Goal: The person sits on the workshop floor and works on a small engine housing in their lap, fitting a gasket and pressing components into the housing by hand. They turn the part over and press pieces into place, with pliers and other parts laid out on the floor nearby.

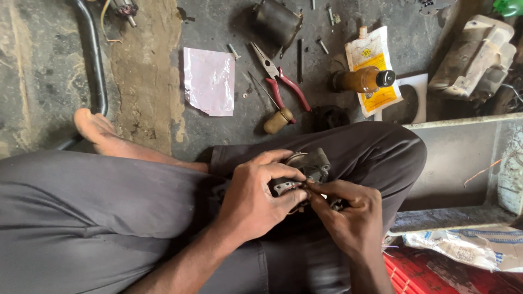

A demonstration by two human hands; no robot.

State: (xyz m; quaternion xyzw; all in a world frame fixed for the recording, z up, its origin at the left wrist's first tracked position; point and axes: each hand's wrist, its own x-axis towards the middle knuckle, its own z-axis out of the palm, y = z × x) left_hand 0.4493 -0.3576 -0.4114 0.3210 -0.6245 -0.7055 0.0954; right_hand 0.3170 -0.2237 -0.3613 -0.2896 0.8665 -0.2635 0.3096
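Single head-worn view, looking steeply down, close over the lap (floor beyond, at top)

The floor is bare concrete, dark and oil-stained, with a paler, rough sandy strip running from twelve o'clock down toward nine. A black hose curves along the floor at about ten o'clock. Near the middle lies a pale pink plastic sheet, and beside it, toward twelve, red-handled pliers and a wooden-handled awl. At one o'clock a yellow-and-white pouch lies under a brown bottle. At three o'clock stands a grey concrete trough with a worn rim. A red crate shows at five o'clock. The light is dim, even daylight.
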